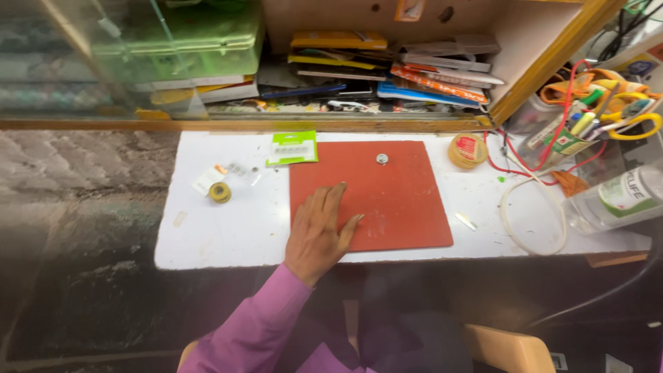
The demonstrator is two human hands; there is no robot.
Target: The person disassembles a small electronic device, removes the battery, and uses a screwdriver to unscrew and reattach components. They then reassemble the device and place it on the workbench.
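1. The left hand [319,231] lies flat, palm down, on the lower-left part of the square red rubber mat [394,207]; its fingers [334,197] are spread open and grip nothing.
2. The right hand is out of view.
3. The mat lies in the middle of the white bench [228,231], and a small round silver metal part [382,159] sits near the mat's far edge, well apart from the hand.
4. Judged from this, the step in hand is steadying or smoothing the mat.
5. Reaching the metal part would call for a forward reach and a fine pinch.
6. A small yellow tape roll [220,192] lies left of the mat, and a green card packet [293,147] lies at its far left corner.
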